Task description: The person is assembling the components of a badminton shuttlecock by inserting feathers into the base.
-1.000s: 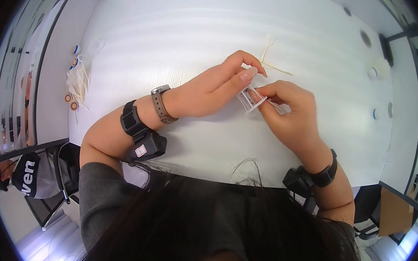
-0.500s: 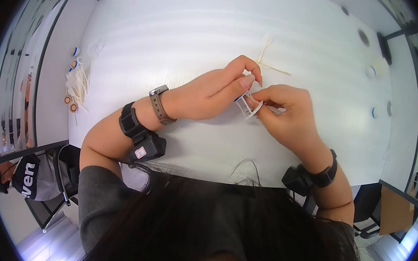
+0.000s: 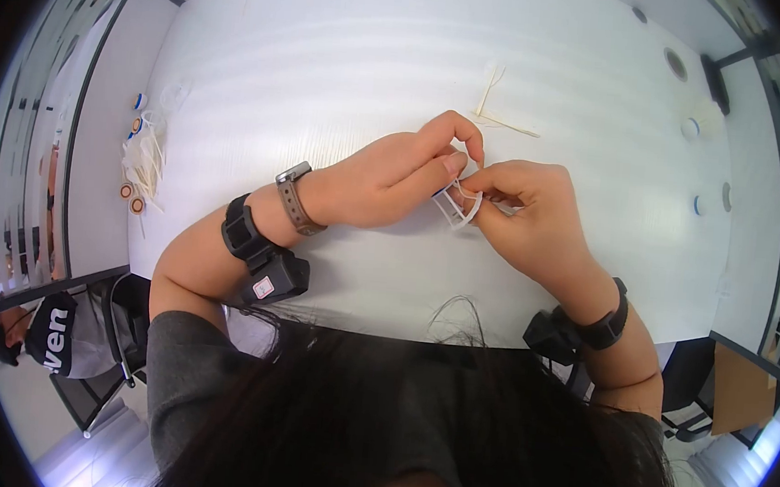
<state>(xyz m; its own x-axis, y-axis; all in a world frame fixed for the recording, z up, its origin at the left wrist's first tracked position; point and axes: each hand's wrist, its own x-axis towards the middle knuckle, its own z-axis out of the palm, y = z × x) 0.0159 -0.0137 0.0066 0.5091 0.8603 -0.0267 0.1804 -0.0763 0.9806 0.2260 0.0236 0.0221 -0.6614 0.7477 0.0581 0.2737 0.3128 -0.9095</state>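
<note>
Above the middle of the table, a small white openwork frame (image 3: 455, 214) with thin bars and a curved rim is held between my two hands. My left hand (image 3: 404, 176) is closed, pinching its left end between thumb and fingers, where a bit of blue shows. At the other side, my right hand (image 3: 534, 214) has thumb and index finger pressed together at the curved rim. A thin white strand runs between the fingertips. What lies inside the right fingers is hidden. Just beyond the hands lie thin pale sticks or strands (image 3: 509, 126).
At the left edge lies a pile of pale strands (image 3: 149, 165) with several small round pieces (image 3: 137, 205). Small white-and-blue round pieces (image 3: 689, 130) sit at the right. Partition walls (image 3: 110, 130) border the table (image 3: 377, 59). Behind on the left is a chair (image 3: 118, 323).
The white frame has tilted and shifted slightly left with the right fingertips. My left index finger has lowered a little. Both hands keep hold.
</note>
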